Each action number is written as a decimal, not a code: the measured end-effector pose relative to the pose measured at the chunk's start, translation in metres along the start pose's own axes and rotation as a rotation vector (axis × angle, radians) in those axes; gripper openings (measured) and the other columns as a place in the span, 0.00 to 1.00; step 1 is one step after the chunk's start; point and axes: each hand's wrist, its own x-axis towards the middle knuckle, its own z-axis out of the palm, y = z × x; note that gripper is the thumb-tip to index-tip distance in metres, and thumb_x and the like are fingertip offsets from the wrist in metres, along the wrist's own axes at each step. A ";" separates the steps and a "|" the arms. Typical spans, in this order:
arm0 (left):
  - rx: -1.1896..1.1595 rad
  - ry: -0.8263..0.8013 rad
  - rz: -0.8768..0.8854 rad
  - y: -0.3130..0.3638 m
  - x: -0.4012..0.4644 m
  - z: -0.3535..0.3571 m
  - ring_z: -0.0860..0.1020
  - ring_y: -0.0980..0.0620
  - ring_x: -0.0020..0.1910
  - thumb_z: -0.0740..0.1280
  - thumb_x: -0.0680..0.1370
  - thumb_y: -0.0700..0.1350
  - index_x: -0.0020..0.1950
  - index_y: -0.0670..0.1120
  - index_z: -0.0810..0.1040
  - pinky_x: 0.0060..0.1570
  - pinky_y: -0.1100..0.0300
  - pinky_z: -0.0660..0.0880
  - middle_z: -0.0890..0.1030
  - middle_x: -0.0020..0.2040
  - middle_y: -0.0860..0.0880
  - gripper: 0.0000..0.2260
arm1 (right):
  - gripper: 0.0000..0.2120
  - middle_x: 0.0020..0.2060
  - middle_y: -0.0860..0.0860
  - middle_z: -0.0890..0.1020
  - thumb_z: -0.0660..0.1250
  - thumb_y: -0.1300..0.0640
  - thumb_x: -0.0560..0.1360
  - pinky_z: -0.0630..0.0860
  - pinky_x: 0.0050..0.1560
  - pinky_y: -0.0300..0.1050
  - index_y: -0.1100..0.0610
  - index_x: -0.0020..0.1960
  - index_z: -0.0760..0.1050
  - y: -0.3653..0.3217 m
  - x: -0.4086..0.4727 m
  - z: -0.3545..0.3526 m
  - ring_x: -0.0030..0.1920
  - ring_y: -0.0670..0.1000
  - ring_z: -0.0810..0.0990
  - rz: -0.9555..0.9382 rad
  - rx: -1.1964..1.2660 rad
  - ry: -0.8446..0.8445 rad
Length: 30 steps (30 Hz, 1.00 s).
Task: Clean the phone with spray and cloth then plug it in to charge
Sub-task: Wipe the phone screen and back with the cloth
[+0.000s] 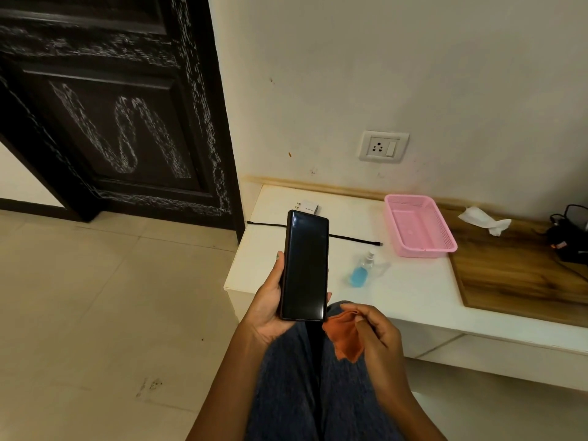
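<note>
My left hand (270, 303) grips a black phone (305, 265) upright, its dark screen facing me, over the near left corner of the white ledge (413, 291). Just right of the phone's lower end, my right hand (375, 332) pinches an orange cloth (345, 338) above my knees. A small spray bottle (361, 272) of blue liquid lies on the ledge to the right of the phone. Behind the phone lie a white charger plug (307, 206) and a black cable (353, 239). A wall socket (383, 146) sits above the ledge.
A pink plastic basket (420, 246) stands on the ledge right of the cable. Beyond it lies a wooden board (515, 275) with a crumpled white tissue (483, 219) and dark gear at the far right. A black door (121, 116) stands at the left.
</note>
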 end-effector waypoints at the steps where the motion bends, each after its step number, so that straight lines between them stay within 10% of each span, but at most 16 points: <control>1: -0.005 -0.002 -0.004 0.000 0.000 0.000 0.77 0.42 0.57 0.59 0.76 0.61 0.70 0.43 0.70 0.62 0.43 0.70 0.75 0.61 0.37 0.30 | 0.14 0.45 0.46 0.84 0.58 0.67 0.78 0.76 0.45 0.33 0.54 0.50 0.80 0.000 0.000 0.000 0.48 0.43 0.80 0.008 -0.004 0.004; 12: -0.066 -0.006 -0.006 0.001 -0.001 -0.004 0.75 0.40 0.62 0.61 0.75 0.61 0.71 0.44 0.69 0.64 0.41 0.70 0.74 0.66 0.37 0.30 | 0.18 0.36 0.43 0.83 0.55 0.70 0.77 0.75 0.36 0.29 0.56 0.40 0.78 -0.005 0.008 0.001 0.40 0.42 0.80 0.065 0.064 0.081; 18: -0.104 0.056 0.003 -0.001 0.005 -0.011 0.72 0.39 0.65 0.58 0.77 0.61 0.70 0.43 0.71 0.65 0.40 0.67 0.72 0.68 0.37 0.28 | 0.14 0.35 0.53 0.78 0.61 0.51 0.77 0.73 0.27 0.38 0.57 0.39 0.78 -0.011 0.016 0.009 0.37 0.54 0.77 0.367 0.082 0.005; 22: -0.092 0.131 -0.004 -0.001 0.012 -0.017 0.70 0.39 0.67 0.56 0.79 0.61 0.70 0.42 0.71 0.71 0.40 0.60 0.70 0.70 0.36 0.28 | 0.11 0.39 0.58 0.83 0.64 0.52 0.76 0.67 0.20 0.36 0.59 0.43 0.78 -0.015 0.020 0.019 0.21 0.46 0.74 0.459 0.100 -0.166; 27: -0.068 0.182 -0.016 0.000 0.028 -0.024 0.74 0.39 0.62 0.53 0.80 0.60 0.71 0.44 0.70 0.63 0.42 0.69 0.71 0.69 0.35 0.27 | 0.11 0.46 0.60 0.84 0.63 0.58 0.77 0.76 0.48 0.58 0.65 0.51 0.79 -0.011 0.027 0.027 0.42 0.61 0.80 0.569 0.249 -0.174; 30: -0.108 0.217 -0.047 0.002 0.039 -0.033 0.74 0.38 0.63 0.51 0.79 0.63 0.70 0.47 0.72 0.61 0.42 0.71 0.74 0.66 0.35 0.28 | 0.10 0.46 0.59 0.85 0.63 0.58 0.77 0.71 0.31 0.46 0.62 0.50 0.80 -0.006 0.032 0.030 0.34 0.58 0.76 0.629 0.277 -0.149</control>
